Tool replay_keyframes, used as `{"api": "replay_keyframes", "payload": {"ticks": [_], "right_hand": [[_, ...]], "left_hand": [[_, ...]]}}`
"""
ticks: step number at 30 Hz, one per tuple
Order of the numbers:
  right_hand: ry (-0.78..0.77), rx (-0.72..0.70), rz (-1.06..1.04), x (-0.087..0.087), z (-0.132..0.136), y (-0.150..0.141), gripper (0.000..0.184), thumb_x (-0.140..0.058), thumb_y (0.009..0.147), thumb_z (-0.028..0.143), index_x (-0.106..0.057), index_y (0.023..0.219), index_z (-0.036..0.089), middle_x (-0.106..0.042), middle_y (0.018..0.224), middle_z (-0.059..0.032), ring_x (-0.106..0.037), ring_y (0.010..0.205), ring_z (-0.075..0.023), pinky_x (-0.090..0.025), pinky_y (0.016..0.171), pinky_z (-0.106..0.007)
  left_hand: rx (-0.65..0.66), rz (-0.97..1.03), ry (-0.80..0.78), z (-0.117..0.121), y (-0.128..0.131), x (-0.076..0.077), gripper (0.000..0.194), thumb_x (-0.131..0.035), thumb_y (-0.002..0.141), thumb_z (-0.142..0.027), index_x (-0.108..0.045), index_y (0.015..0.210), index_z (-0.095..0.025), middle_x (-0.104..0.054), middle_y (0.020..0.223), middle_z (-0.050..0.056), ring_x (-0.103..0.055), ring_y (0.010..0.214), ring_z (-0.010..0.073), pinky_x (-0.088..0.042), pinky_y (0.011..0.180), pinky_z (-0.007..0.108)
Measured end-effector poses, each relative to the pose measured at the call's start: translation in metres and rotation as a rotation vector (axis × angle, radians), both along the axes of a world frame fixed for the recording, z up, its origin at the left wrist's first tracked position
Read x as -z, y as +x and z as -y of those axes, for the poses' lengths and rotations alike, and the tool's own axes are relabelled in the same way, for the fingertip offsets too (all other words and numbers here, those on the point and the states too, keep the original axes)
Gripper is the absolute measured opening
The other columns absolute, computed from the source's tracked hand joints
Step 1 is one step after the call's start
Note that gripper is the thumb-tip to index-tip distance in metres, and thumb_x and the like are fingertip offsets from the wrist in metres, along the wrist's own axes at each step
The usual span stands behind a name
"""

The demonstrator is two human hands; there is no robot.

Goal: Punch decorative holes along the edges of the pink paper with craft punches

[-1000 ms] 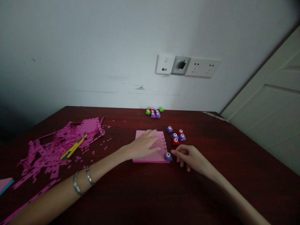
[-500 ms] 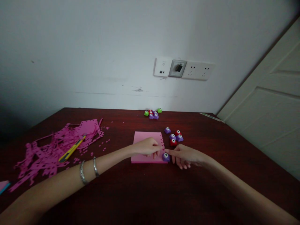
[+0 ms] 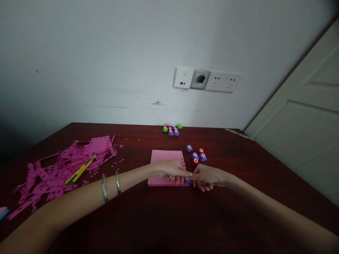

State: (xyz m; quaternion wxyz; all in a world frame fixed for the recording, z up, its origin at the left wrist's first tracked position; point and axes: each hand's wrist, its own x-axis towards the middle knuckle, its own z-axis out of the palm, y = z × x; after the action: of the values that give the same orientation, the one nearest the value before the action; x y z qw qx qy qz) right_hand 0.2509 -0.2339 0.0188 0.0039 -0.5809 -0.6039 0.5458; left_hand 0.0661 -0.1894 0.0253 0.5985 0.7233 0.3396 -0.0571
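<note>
A stack of pink paper (image 3: 166, 156) lies in the middle of the table, with small holes along its right edge. At its lower right edge sits a purple craft punch (image 3: 188, 181), mostly hidden under my fingers. My left hand (image 3: 174, 170) reaches over the paper, its index finger stretched onto the punch and its other fingers curled. From the right, my right hand (image 3: 208, 175) meets it, with fingertips on top of the punch and the remaining fingers bent beside it. The fingertips of both hands touch or overlap there.
Several purple and red punches (image 3: 195, 156) stand just beyond my right hand. More punches, some green (image 3: 165, 129), cluster near the wall. To the left lie pink paper scraps (image 3: 58, 169) with a yellow utility knife (image 3: 81, 171) on top. Wall sockets (image 3: 222, 82) are above the table.
My left hand has slid right, its index finger now stretched over the purple punch to meet my right fingertips. The punch is now mostly covered. My right hand has barely moved.
</note>
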Motion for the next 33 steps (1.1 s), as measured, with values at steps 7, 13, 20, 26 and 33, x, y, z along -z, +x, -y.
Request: {"api": "replay_keyframes", "payload": {"ticks": [7,13,20,26,33], "right_hand": [[-0.111,-0.055,0.020,-0.003,-0.003,-0.003,0.047,-0.048,0.079,0.054,-0.062,0.063,0.012,-0.055,0.044,0.0006,-0.042,0.029,-0.0035,-0.031,0.026,-0.012],[-0.191,-0.095,-0.004,-0.010,-0.008,-0.005,0.044,-0.047,0.083,0.048,-0.063,0.066,0.011,-0.056,0.048,0.0000,-0.044,0.032,-0.0031,-0.034,0.030,-0.012],[-0.206,-0.136,0.071,-0.011,-0.013,-0.010,0.047,-0.043,0.086,0.046,-0.060,0.063,0.010,-0.055,0.048,-0.0003,-0.046,0.033,-0.0038,-0.036,0.031,-0.012],[-0.157,-0.126,0.089,-0.015,-0.008,-0.014,0.047,-0.043,0.085,0.049,-0.059,0.061,0.011,-0.053,0.046,0.0004,-0.044,0.032,-0.0039,-0.034,0.030,-0.012],[-0.077,-0.084,0.105,-0.013,0.001,-0.013,0.049,-0.041,0.086,0.048,-0.059,0.059,0.011,-0.053,0.045,0.0003,-0.042,0.031,-0.0037,-0.032,0.029,-0.013]], "left_hand": [[0.113,-0.134,-0.162,-0.009,0.006,0.002,0.050,-0.056,0.066,-0.065,-0.063,0.056,-0.016,-0.046,0.047,0.001,-0.022,0.036,0.0050,-0.010,0.037,0.022],[0.213,-0.106,-0.220,-0.015,0.009,0.009,0.052,-0.051,0.070,-0.066,-0.064,0.055,-0.017,-0.041,0.045,0.001,-0.018,0.035,0.0047,-0.009,0.033,0.020],[0.250,-0.061,-0.276,-0.021,0.011,0.021,0.052,-0.055,0.066,-0.066,-0.064,0.055,-0.016,-0.036,0.042,-0.001,-0.018,0.031,0.0037,-0.010,0.030,0.018],[0.172,-0.109,-0.263,-0.014,0.009,0.015,0.050,-0.055,0.070,-0.063,-0.063,0.055,-0.015,-0.033,0.043,-0.003,-0.018,0.032,0.0036,-0.009,0.032,0.019],[0.096,-0.080,0.089,0.004,0.004,0.009,0.053,-0.044,0.078,-0.061,-0.061,0.062,-0.014,-0.040,0.043,-0.002,-0.030,0.035,0.0059,-0.023,0.037,0.022]]}}
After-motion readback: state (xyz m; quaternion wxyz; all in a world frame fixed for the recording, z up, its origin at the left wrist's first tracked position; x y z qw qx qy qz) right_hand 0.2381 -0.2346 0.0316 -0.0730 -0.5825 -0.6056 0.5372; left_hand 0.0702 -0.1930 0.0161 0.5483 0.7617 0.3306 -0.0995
